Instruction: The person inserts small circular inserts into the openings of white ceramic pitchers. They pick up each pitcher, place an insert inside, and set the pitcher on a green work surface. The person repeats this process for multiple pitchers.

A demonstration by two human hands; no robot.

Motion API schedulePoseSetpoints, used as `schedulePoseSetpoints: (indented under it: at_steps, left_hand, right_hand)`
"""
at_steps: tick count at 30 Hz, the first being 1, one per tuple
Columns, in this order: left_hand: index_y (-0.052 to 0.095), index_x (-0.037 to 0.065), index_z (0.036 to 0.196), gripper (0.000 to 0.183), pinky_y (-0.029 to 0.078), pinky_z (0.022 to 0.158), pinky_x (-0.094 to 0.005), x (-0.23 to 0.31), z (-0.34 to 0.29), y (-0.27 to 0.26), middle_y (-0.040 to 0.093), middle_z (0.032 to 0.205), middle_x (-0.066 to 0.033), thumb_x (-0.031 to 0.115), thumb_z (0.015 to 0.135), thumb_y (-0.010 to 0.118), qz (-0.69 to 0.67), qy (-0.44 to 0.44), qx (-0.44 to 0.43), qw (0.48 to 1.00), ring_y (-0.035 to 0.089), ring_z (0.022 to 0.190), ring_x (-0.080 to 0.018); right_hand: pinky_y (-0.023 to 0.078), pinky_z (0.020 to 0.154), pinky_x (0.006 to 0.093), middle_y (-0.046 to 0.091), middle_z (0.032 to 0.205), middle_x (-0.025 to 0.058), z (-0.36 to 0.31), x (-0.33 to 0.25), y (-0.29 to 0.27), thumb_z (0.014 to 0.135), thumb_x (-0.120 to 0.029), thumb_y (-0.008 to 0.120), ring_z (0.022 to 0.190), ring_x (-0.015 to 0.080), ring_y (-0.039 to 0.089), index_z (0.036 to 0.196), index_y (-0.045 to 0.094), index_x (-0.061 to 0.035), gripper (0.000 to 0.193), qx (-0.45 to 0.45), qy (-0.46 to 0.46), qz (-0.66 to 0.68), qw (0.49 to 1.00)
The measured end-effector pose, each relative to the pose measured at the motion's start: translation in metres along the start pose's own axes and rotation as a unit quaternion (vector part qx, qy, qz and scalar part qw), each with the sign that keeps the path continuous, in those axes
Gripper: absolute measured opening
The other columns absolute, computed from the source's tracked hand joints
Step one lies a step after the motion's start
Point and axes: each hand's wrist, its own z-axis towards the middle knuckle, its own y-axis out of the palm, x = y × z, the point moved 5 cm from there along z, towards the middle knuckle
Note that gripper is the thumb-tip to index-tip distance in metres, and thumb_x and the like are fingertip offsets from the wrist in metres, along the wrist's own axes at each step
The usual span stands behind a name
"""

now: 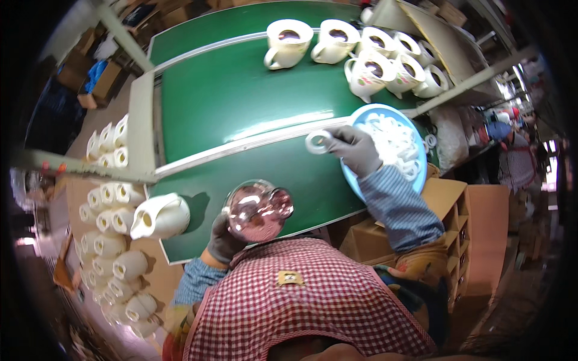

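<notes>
My left hand [226, 242], in a grey glove, is wrapped round a shiny, pinkish-silver glass flask liner [253, 216] just above the near edge of the green table. The liner's narrower, rounded end points right. My right hand [360, 151], also gloved, pinches a white ring [317, 142] between thumb and fingers over the table. Below and beside that wrist stands a light blue basin [355, 114] heaped with white rings [394, 141]. A white jug body [161, 216] rests at the table's left edge, left of the liner.
Several cream jugs [289, 42] with dark openings, some with floral prints, stand at the far right of the table [241, 96]. Many white jug bodies [123, 240] are lined up at lower left. Cardboard boxes [373, 240] are at right, and another person [516, 159] is farther off.
</notes>
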Motion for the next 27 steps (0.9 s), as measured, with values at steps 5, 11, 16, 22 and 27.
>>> schedulePoseSetpoints:
  at_steps: [5,11,16,22,27]
  left_hand:
    - [0.043,0.003,0.151,0.084,0.044,0.115,-0.0523,0.025,-0.009,-0.005,0.053,0.148,-0.0198,0.055,0.089,0.065,0.012,0.062,0.023,0.998,0.054,0.135,-0.0347]
    - [0.039,0.007,0.155,0.083,0.039,0.12,-0.0494,0.036,-0.041,-0.011,0.049,0.153,-0.0195,0.061,0.092,0.048,-0.066,0.044,0.055,0.995,0.051,0.139,-0.0338]
    - [0.042,0.008,0.154,0.077,0.041,0.118,-0.0499,0.044,-0.059,-0.025,0.049,0.153,-0.0185,0.058,0.096,0.046,-0.088,0.06,0.068,0.992,0.052,0.138,-0.0329]
    - [0.05,0.005,0.146,0.057,0.048,0.112,-0.0455,0.053,-0.076,-0.052,0.058,0.145,-0.0155,0.039,0.101,0.048,-0.008,0.14,0.117,0.983,0.058,0.131,-0.028]
    - [0.051,-0.001,0.141,0.043,0.054,0.102,-0.0391,0.059,-0.106,-0.079,0.063,0.137,-0.015,0.009,0.1,0.056,0.124,0.2,0.222,0.946,0.063,0.123,-0.0221]
  right_hand:
    - [0.058,0.075,0.0283,0.074,0.101,0.0114,-0.059,-0.042,0.111,0.091,-0.014,0.079,0.088,0.0163,0.071,0.114,0.074,-0.0031,0.026,-0.049,-0.245,-0.042,0.967]
    - [0.061,0.077,0.0379,0.071,0.109,0.0147,-0.095,-0.083,0.16,0.085,-0.004,0.078,0.092,0.0325,0.073,0.112,0.07,-0.003,0.028,-0.091,-0.442,-0.099,0.887]
    - [0.056,0.094,0.0464,0.068,0.115,0.0143,-0.105,-0.087,0.18,0.076,-0.004,0.08,0.11,0.0371,0.068,0.117,0.068,-0.0023,0.042,-0.115,-0.492,-0.18,0.844]
    - [0.048,0.108,0.0478,0.054,0.14,0.0235,-0.099,-0.076,0.21,0.079,-0.019,0.084,0.129,0.0423,0.056,0.142,0.052,0.0014,0.074,-0.194,-0.471,-0.109,0.854]
    - [0.035,0.118,0.0489,0.034,0.159,0.0331,-0.089,-0.082,0.251,0.08,-0.037,0.084,0.143,0.0471,0.043,0.154,0.034,0.0074,0.1,-0.298,-0.375,-0.203,0.854]
